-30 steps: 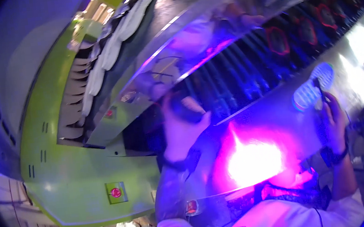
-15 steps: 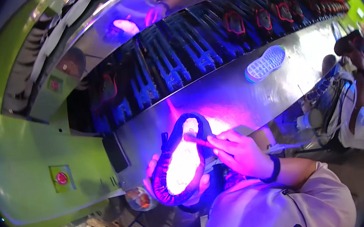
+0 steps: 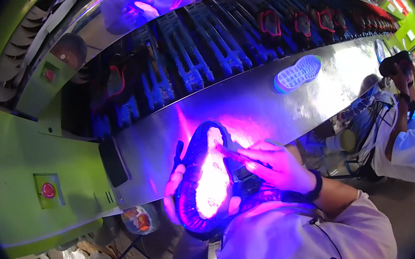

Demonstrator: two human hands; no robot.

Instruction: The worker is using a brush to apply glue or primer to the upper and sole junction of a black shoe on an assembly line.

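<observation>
In my left hand (image 3: pixel 170 201) is a dark shoe upper (image 3: pixel 190 208) turned bottom up, my fingers wrapped round its sides. Its pale underside glows very brightly under violet light. My right hand (image 3: pixel 287 175) grips a brush (image 3: pixel 234 155) with a thin handle. The brush's tip meets the narrower, far part of the underside; the glare blurs the exact contact. On the metal bench beyond and to the right lies a loose pale shoe sole (image 3: pixel 297 74), tread up.
Behind the metal bench (image 3: pixel 152 141) runs a dark rack (image 3: pixel 194 59) with several red-edged pieces. A green machine panel (image 3: pixel 10 152) with a red push button (image 3: pixel 47 190) stands left, beside a dark flat slab (image 3: pixel 113 163). Another person (image 3: pixel 407 132) works at the right.
My view has shifted slightly, so the bench and panel sit further left. The shoe upper has tilted a little, and the brush remains at the far part of its underside.
</observation>
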